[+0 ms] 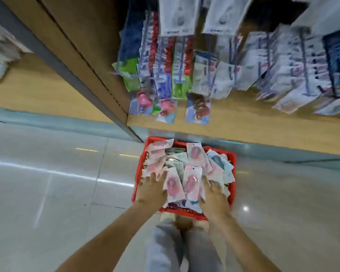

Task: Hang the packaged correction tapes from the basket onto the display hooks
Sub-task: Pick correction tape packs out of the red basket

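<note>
One red basket (185, 213) sits on the floor. Inside it is a heap of packaged correction tapes (192, 181), too jumbled to count fully: at least five pink, a few blue-green. Above the basket, three hanging packs (198, 109) form the lowest row.

The glossy tiled floor (57, 193) carries a red basket (183, 212), just beside the wooden shelf base (243, 132).

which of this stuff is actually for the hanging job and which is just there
For the job:
- red basket
- packaged correction tapes piled in it
- left hand and right hand, fingers down on the packs
- display hooks
- pink packs already hung

Just there:
- white packs up top
- dark blue packs far right
- tiled floor
</note>
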`<state>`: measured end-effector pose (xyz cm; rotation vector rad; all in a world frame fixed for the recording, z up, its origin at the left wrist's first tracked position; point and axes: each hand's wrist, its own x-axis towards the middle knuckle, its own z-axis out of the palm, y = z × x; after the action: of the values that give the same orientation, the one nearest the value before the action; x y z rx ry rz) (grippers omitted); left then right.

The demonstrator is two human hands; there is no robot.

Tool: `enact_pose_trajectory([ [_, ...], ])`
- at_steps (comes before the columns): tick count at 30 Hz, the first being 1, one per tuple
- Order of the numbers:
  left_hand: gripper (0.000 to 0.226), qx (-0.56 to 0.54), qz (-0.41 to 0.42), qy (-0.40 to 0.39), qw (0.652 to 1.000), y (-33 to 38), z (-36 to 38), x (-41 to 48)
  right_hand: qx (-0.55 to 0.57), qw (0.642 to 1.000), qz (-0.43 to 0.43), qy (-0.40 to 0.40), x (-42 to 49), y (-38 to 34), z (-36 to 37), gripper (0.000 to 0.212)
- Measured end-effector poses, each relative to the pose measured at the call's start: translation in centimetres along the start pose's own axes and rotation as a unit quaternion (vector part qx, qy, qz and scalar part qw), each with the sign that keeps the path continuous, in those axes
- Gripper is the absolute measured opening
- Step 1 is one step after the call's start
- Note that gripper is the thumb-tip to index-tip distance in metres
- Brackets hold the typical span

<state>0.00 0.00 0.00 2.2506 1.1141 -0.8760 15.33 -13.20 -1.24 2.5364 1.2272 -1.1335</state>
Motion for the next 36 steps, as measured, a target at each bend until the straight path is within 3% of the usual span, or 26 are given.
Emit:
enact_pose_trajectory([
  [6,0.078,-0.156,-0.109,-0.015,0.982,3.2,10.0,8.9,0.050,0.998,0.026,0.037,8.3,1.4,7.3,0.074],
  [9,0.084,-0.090,-0.161,0.092,0.979,4.9,12.7,10.8,0.051,0.994,0.048,0.089,9.9,1.3,9.5,0.077],
  [12,0.075,-0.141,-0.125,0.178,0.966,5.4,12.9,10.3,0.074,0.988,0.057,0.123,10.1,0.8,10.1,0.077],
  [17,0.068,-0.244,-0.088,0.175,0.950,5.1,10.0,7.5,0.147,0.982,0.076,0.093,8.4,0.5,6.8,0.087],
  [22,0.075,-0.321,0.003,0.178,0.930,6.3,1.7,0.5,0.235,0.964,0.023,0.118,2.0,-0.1,-1.2,0.089],
  [26,0.078,-0.343,0.041,0.235,0.908,7.2,-9.7,-8.0,0.304,0.941,-0.053,0.136,-6.4,-3.2,-13.5,0.086],
  [31,0.078,-0.353,0.104,0.353,0.860,8.7,-25.5,-22.0,0.331,0.894,-0.221,0.206,-18.3,-8.8,-30.1,0.069],
  [36,0.078,-0.326,0.162,0.496,0.788,8.7,-37.1,-34.3,0.293,0.848,-0.356,0.261,-27.8,-14.0,-42.0,0.065],
])
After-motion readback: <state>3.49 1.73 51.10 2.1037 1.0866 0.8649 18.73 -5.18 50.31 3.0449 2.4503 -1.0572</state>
